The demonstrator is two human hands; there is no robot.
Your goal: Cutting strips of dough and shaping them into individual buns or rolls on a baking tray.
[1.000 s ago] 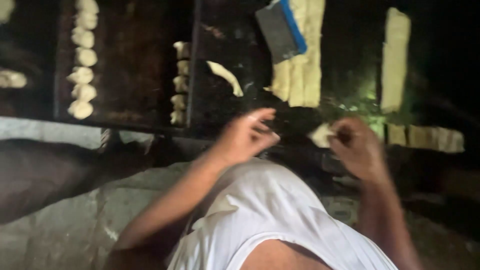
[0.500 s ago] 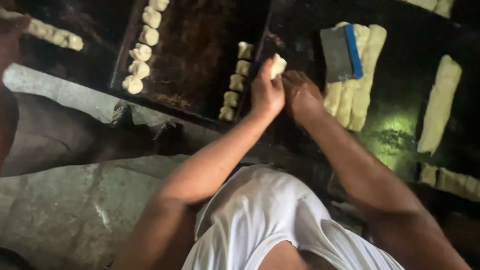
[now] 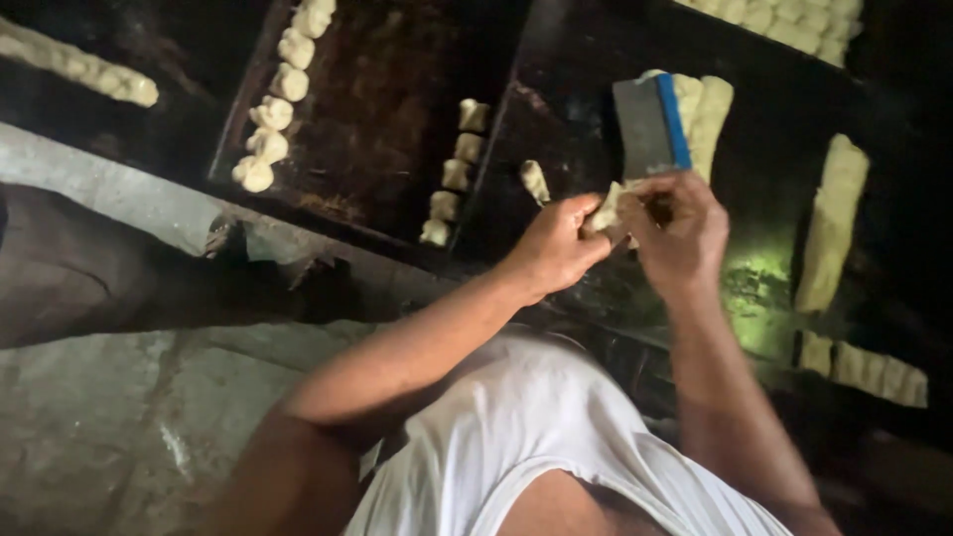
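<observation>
Both my hands meet over a dark work surface (image 3: 586,89) and pinch one small pale piece of dough (image 3: 604,211). My left hand (image 3: 552,246) grips it from the left, my right hand (image 3: 675,230) from the right. Just above my right hand lies a metal dough scraper (image 3: 647,124) with a blue handle, resting against pale dough logs (image 3: 709,111). A loose shaped dough piece (image 3: 535,182) lies on the surface to the left of my hands.
A dark baking tray (image 3: 367,119) at the upper left carries two rows of shaped dough pieces (image 3: 454,174). More dough logs (image 3: 832,223) lie at the right, cut pieces (image 3: 874,372) at the lower right. A grey ledge (image 3: 109,189) and stone floor are below.
My hands have drawn back from the tray's right row to the work surface beside the scraper, now pinching a fresh bit of dough. The view has shifted.
</observation>
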